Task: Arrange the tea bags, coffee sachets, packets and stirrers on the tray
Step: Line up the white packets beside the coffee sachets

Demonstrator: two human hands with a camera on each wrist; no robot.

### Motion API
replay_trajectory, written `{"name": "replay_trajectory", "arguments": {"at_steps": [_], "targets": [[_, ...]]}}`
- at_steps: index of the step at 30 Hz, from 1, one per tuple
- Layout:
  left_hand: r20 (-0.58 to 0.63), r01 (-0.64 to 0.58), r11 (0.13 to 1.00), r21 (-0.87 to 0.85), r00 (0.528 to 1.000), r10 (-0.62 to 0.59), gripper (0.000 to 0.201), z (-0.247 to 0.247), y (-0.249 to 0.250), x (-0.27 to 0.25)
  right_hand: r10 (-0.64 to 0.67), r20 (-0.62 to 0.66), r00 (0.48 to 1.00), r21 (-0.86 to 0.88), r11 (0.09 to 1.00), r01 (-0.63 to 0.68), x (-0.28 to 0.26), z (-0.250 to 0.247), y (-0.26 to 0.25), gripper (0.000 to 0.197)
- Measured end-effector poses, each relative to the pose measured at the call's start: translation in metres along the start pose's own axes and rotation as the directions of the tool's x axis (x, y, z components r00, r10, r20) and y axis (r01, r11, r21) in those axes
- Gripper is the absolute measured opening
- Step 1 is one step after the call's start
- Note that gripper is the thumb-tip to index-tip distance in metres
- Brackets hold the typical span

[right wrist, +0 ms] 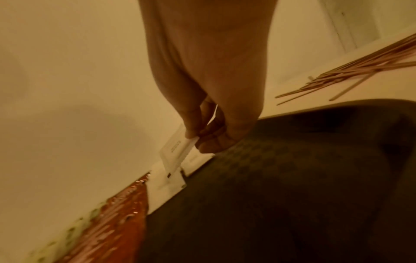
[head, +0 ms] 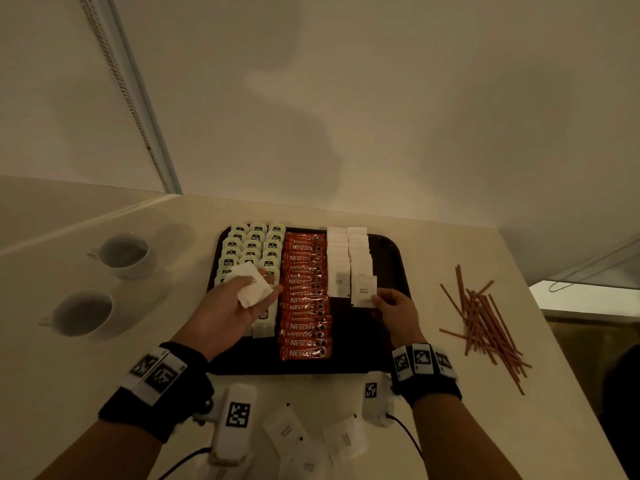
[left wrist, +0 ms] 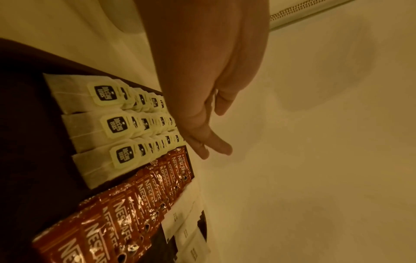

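A dark tray [head: 388, 258] holds columns of tea bags [head: 251, 245] on the left, red Nescafe sachets [head: 304, 299] in the middle and two columns of white packets [head: 348, 251] on the right. My left hand [head: 254, 284] hovers palm-up over the near tea bags, thumb across a small stack of white packets [head: 258, 297]. My right hand [head: 375, 301] pinches one white packet [head: 363, 292] by its near corner at the near end of the right column; the right wrist view shows this packet [right wrist: 175, 151] tilted above the row. Brown stirrers [head: 485, 323] lie loose on the counter right of the tray.
Two white cups [head: 121, 254] stand on the counter left of the tray. Several loose white packets [head: 311, 441] lie near the front edge between my wrists. A wall rises just behind the tray, and the counter ends past the stirrers on the right.
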State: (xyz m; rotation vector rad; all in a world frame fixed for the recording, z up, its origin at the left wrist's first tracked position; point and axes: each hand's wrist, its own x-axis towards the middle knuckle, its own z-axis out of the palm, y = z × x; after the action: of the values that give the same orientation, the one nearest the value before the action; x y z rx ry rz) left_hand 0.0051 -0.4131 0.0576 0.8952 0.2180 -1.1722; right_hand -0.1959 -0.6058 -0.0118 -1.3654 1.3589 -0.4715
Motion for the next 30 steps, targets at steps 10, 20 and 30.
{"name": "replay_trajectory", "arguments": {"at_steps": [10,20,30], "targets": [[0.004,0.003,0.999,0.043,1.000,-0.003,0.034,-0.003,0.006,0.008,-0.050,-0.118,0.992,-0.286,0.958,0.015,0.048,0.007,0.013,0.021],[0.050,0.033,0.998,0.061,0.998,-0.037,0.041,-0.003,0.007,0.006,-0.060,-0.156,0.986,-0.363,0.932,-0.001,0.055,0.015,0.010,0.022],[0.050,0.069,0.995,0.068,0.996,-0.073,0.031,0.002,0.007,0.002,-0.071,-0.216,0.974,-0.400,0.916,-0.022,0.053,0.019,0.005,0.018]]}}
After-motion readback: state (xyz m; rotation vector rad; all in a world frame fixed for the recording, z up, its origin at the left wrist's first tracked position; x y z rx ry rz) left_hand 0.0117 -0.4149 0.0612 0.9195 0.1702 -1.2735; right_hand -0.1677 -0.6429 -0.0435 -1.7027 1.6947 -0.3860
